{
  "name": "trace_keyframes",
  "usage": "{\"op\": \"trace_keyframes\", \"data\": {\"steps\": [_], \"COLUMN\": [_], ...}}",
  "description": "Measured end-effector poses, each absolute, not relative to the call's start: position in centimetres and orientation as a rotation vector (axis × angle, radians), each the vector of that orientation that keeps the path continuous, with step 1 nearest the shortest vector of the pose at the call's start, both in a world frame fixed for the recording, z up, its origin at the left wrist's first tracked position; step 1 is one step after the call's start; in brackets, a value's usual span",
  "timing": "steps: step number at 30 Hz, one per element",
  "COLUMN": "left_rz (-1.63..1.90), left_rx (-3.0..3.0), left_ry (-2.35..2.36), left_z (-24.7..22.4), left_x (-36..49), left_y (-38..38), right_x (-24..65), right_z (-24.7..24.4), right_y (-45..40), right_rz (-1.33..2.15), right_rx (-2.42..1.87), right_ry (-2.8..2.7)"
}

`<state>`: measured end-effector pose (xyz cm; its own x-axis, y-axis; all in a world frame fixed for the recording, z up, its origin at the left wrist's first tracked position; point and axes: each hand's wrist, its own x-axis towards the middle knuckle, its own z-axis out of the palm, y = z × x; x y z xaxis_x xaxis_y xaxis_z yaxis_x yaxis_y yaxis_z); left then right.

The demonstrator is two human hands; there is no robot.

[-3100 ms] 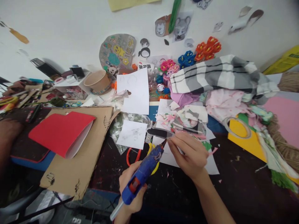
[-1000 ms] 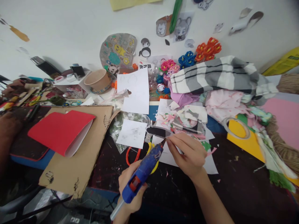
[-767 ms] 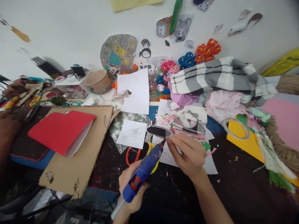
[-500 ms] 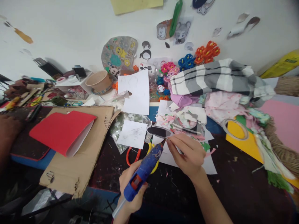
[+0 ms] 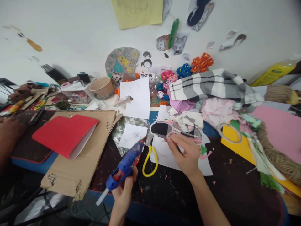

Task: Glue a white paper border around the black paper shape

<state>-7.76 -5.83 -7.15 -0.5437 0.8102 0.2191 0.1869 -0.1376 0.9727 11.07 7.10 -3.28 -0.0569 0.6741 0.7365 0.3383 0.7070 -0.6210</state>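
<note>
My left hand (image 5: 123,193) is wrapped around a blue hot glue gun (image 5: 127,161), with a glue stick (image 5: 102,197) poking out of its rear. The gun's nozzle points up and right, apart from my right hand (image 5: 187,153). Between the pinched fingertips of that hand is the edge of a black oval cutout with a pale border (image 5: 161,128), raised over white paper (image 5: 164,158). Yellow-handled scissors (image 5: 150,166) lie between my hands. Fabric and paper scraps (image 5: 188,121) sit just behind the cutout.
A red folded sheet (image 5: 64,135) rests on cardboard (image 5: 94,157) to the left. Another person's hand (image 5: 10,130) is at the far left. Right of my hands are a tape roll (image 5: 229,133), yellow paper (image 5: 237,150) and twine (image 5: 277,153). Plaid cloth (image 5: 211,84) lies behind.
The glue gun has moved left and down, its nozzle leaving the cutout. My right hand has lifted and tilted the cutout slightly. The yellow scissors handle is now uncovered. The view has tilted up.
</note>
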Motion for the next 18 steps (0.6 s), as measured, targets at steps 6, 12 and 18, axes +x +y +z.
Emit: {"op": "trace_keyframes", "data": {"steps": [6, 12, 18], "left_rz": [1.073, 0.525, 0.78], "left_rx": [1.72, 1.997, 1.864], "left_ry": [2.35, 2.638, 2.691], "left_z": [-6.2, -6.6, -5.0], "left_x": [-10.9, -9.6, -9.0], "left_y": [-3.8, -2.3, -2.7], "right_x": [11.4, 11.7, 11.8], "right_z": [-3.6, -4.2, -3.8], "right_y": [7.3, 7.5, 7.4], "right_rz": [0.732, 0.897, 0.92], "right_rx": [-0.899, -0.879, -0.838], "right_ry": [-1.448, -1.327, -1.329]}}
